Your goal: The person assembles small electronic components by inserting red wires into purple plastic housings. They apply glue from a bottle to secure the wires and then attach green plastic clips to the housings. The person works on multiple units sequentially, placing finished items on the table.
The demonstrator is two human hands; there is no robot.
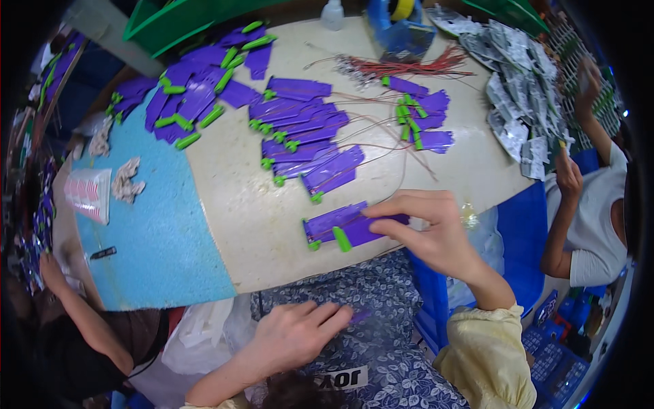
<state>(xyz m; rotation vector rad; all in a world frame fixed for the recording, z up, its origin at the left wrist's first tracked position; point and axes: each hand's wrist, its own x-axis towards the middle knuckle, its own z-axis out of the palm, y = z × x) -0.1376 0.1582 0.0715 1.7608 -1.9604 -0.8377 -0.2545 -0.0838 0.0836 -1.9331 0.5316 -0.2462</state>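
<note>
Over the near edge of the table my right hand (436, 225) reaches in with thumb and index finger almost together at two purple plastic panels. One purple panel (334, 218) has a small round green end; the other purple panel (364, 233) has a green bar (342, 238) across its left end. What lies between those fingertips is too small to make out. Low over the patterned cloth on my lap, my left hand (293, 334) has bent fingers pressed together. A blurred purple piece (361, 316) sticks out at its fingertips; its thumb is hidden.
Wired purple panels (300, 129) lie in a row beyond, with red wires (422, 65) behind them. More purple parts (197, 92) are heaped at left, grey-white parts (511, 82) at right. A tape dispenser (402, 34) stands at the back. Co-workers sit on both sides.
</note>
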